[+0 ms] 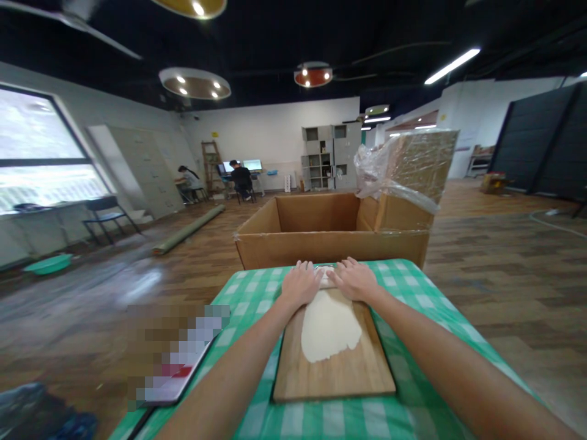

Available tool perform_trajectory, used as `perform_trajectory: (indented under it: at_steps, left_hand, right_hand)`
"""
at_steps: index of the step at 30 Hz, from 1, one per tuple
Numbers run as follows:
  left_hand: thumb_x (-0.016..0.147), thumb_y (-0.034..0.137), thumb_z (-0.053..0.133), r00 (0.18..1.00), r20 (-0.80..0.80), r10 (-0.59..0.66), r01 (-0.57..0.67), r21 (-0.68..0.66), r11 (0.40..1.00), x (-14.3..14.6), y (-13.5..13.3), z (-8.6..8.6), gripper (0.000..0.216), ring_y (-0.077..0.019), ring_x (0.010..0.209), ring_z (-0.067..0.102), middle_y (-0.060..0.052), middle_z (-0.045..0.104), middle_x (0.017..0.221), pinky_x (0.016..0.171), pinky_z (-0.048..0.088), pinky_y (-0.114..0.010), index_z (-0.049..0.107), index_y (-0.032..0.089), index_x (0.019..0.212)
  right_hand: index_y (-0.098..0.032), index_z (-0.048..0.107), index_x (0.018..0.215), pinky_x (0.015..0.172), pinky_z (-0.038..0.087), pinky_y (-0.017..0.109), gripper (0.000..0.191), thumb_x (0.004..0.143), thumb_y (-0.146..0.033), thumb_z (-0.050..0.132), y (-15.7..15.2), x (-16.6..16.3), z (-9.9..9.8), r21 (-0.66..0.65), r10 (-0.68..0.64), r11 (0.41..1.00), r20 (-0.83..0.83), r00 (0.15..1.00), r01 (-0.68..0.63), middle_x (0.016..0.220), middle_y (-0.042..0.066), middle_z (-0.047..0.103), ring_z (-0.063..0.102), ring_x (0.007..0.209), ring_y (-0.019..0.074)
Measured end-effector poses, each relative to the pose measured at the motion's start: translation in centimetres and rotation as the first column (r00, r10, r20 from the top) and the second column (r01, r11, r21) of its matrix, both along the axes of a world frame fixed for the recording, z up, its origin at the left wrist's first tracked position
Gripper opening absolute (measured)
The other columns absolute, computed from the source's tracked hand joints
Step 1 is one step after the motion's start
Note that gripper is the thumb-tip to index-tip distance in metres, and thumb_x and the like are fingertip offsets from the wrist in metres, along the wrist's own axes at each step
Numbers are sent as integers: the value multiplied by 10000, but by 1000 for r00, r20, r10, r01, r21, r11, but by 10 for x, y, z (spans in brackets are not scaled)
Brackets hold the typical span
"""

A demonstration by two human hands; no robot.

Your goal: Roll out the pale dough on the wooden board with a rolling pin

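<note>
A flat, uneven sheet of pale dough (329,327) lies on a wooden board (332,385). Its far end narrows into a pale roll between my hands; whether that part is rolled-up dough or a rolling pin is hard to make out. My left hand (301,284) presses down on the far left end of it, fingers bent over and thumb pointing inward. Opposite it, my right hand (354,280) bears down the same way on the right. The fingertips' undersides are hidden. Both forearms reach across the table along either side of the board.
Under the board is a table with a green checked cloth (257,391). A partly blurred flat device (177,379) lies at its left edge. Beyond stands a large open cardboard box (330,249) with plastic-wrapped cardboard (417,165). Two people sit at desks far back.
</note>
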State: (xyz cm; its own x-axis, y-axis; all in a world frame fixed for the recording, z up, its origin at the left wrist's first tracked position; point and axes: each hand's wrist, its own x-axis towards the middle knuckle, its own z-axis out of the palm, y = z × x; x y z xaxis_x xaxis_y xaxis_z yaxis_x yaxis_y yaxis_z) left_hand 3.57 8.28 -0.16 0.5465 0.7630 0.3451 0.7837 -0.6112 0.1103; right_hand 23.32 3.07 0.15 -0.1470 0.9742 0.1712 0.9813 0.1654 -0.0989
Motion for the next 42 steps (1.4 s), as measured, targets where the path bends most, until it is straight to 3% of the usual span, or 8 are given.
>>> perform_trajectory:
  at_steps: [8, 13, 18, 21, 25, 29, 36, 42]
  left_hand:
    - [1052, 540, 392, 999, -23, 44, -43, 56, 998, -19, -70, -10, 649, -349, 1516, 411, -240, 479, 1595, 1251, 284, -521, 505, 78, 1494]
    - [1006, 612, 446, 999, -53, 2, 0, 53, 999, -38, -126, -15, 805, -381, 1555, 350, -262, 421, 1632, 1279, 235, -558, 396, 39, 1570]
    - [1001, 546, 506, 992, -40, -120, 119, -33, 992, -65, -173, 0, 763, -378, 1592, 264, -213, 361, 1681, 1285, 244, -582, 371, 96, 1602]
    - [1007, 409, 534, 973, 11, -230, 231, -34, 972, -83, -192, 12, 527, -340, 1570, 324, -140, 420, 1656, 1279, 287, -572, 531, 212, 1495]
    - [1009, 291, 519, 954, 38, -297, 299, -38, 954, -96, -204, 22, 328, -307, 1467, 479, -133, 555, 1528, 1224, 405, -528, 677, 232, 1291]
    - [1021, 327, 516, 968, 33, -249, 251, -130, 959, -97, -206, 25, 380, -302, 1424, 537, -141, 559, 1536, 1195, 450, -484, 650, 224, 1362]
    - [1084, 449, 407, 958, 27, -286, 285, -211, 935, -93, -209, 15, 548, -289, 1551, 387, -93, 465, 1646, 1284, 307, -505, 468, 242, 1588]
    - [1081, 495, 397, 962, 47, -269, 272, -231, 934, -91, -204, 8, 573, -280, 1570, 349, -72, 431, 1670, 1306, 239, -490, 459, 250, 1595]
  right_hand:
    - [-49, 495, 1545, 1228, 289, 461, 850, 1067, -693, 213, -73, -11, -2, 56, 79, 996, -70, 994, -75, 1628, 226, 441, 384, 1528, 332]
    - [-64, 428, 1597, 1258, 232, 462, 807, 1057, -656, 329, -124, -17, -6, 85, 142, 987, -79, 987, -135, 1656, 204, 406, 354, 1543, 331]
    - [-78, 473, 1561, 1233, 277, 460, 663, 1074, -521, 390, -165, -27, 2, 147, 153, 979, -70, 986, -141, 1579, 203, 518, 430, 1487, 329]
    - [-140, 628, 1387, 1156, 371, 401, 449, 1092, -379, 389, -173, -29, 13, 152, 154, 978, -69, 986, -142, 1418, 163, 654, 551, 1357, 289]
    - [-166, 696, 1156, 1053, 437, 359, 256, 1057, -266, 483, -167, -31, 21, 103, 94, 991, -26, 995, -91, 1221, 149, 696, 602, 1235, 283]
    - [-147, 664, 1147, 994, 458, 347, 233, 1041, -159, 458, -161, -36, 20, 64, 58, 996, -2, 998, -58, 1224, 167, 668, 616, 1191, 283]
    - [-154, 632, 1220, 794, 469, 307, 258, 1025, -199, 469, -166, -29, 15, -57, -72, 996, -117, 991, 66, 1138, 151, 739, 707, 993, 259]
    - [-184, 714, 930, 798, 463, 300, 156, 924, -336, 680, -165, -24, 15, -152, -165, 982, -388, 907, 113, 1039, 149, 778, 719, 1008, 285]
